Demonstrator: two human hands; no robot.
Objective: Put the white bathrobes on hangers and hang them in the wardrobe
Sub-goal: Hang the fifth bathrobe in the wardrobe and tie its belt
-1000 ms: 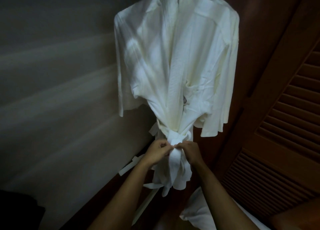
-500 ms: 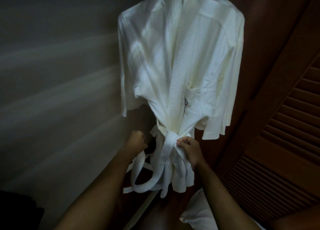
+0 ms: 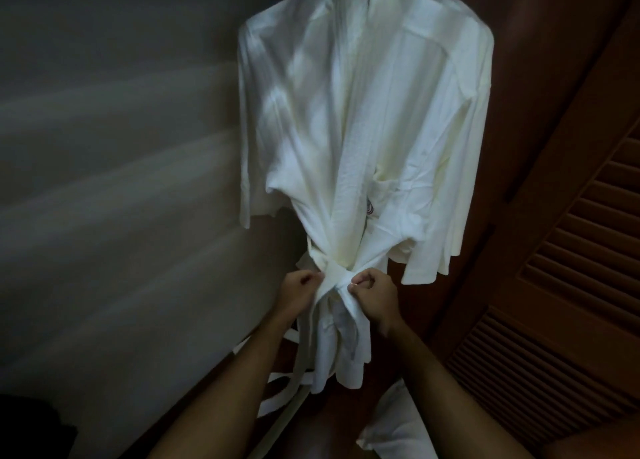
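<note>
Across the left half of the frame we see a dim grey wall (image 3: 104, 181), and along the right edge a brown louvred wardrobe door (image 3: 571, 302) slants from upper right to lower right. Between them, filling the upper centre, hangs the white bathrobe (image 3: 363, 129); its collar runs off the top edge, so we cannot see what it hangs from. Both sleeves droop at its sides, and a small dark emblem shows on the chest near the frame's centre right.

Below that, a second heap of white cloth (image 3: 394, 424) lies at the bottom edge, right of centre.

At the robe's waist, just below mid-frame, the belt (image 3: 337, 278) cinches the fabric into a narrow bunch, and its loose ends trail toward the lower centre, one strip looping down to the left.

Our two hands sit level with each other, close together on either side of that cinched waist, with the robe hanging directly above them. Our left hand (image 3: 299, 290) has curled fingers gripping the belt on the left side of the knot. Our right hand (image 3: 375, 294) pinches the belt on the right side, thumb and fingers closed on the cloth.
</note>
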